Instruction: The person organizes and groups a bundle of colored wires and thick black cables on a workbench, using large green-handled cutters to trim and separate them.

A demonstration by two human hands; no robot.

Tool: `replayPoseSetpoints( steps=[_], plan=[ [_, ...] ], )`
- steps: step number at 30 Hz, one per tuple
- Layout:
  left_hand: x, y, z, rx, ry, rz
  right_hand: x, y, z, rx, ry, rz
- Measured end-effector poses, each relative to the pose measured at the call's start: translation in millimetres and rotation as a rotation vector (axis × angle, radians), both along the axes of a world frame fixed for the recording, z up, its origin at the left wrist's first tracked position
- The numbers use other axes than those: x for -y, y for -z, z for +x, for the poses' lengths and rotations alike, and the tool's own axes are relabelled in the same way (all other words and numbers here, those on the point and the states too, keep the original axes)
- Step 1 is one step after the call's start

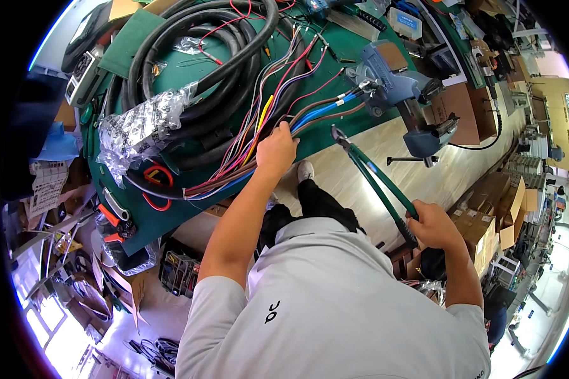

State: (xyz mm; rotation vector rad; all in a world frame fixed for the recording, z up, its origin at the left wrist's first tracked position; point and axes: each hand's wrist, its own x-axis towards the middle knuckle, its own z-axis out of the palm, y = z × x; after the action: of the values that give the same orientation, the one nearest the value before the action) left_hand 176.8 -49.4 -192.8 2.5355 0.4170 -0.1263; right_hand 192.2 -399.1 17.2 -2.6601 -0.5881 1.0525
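Note:
My left hand [276, 150] is closed around brown and blue wires [313, 112] at the table's near edge. These belong to a fanned-out bundle of stripped cable conductors [227, 166], with pink, white, yellow and purple ones among them. The bundle comes out of a thick black cable [159, 190]. My right hand [431, 225] grips one green handle of a long-handled cable cutter [377, 177]. Its jaws [340, 136] point toward the wires, apart from them. The wires' far ends, with terminals [369, 86], lie against a blue bench vise [384, 71].
Coils of black cable [140, 71] and crumpled plastic wrap [144, 121] cover much of the green-topped table [170, 220]. A utility knife [116, 203] and red-handled tool [157, 175] lie at the near left. The vise overhangs the right edge. Cardboard boxes [479, 227] stand on the right.

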Motion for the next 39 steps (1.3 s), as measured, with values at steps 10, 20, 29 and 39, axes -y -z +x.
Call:
replayPoseSetpoints(
  steps=[10, 20, 29, 39],
  plan=[
    [25.8, 13.0, -15.5, 0.469, -0.171, 0.348, -4.7, 29.0, 42.2, 0.036, -0.290, -0.036],
    [36.7, -7.1, -27.5, 0.500, -0.234, 0.100, -14.2, 20.5, 56.1, -0.048, -0.341, -0.039],
    [123.0, -36.8, -37.5, 0.011, 0.064, -1.808, -64.0, -38.5, 53.2, -0.270, -0.074, 0.064],
    [127.1, -79.8, -32.8, 0.209, -0.046, -1.737, -87.3, -76.1, 31.9, -0.128, 0.093, 0.178]
  ],
)
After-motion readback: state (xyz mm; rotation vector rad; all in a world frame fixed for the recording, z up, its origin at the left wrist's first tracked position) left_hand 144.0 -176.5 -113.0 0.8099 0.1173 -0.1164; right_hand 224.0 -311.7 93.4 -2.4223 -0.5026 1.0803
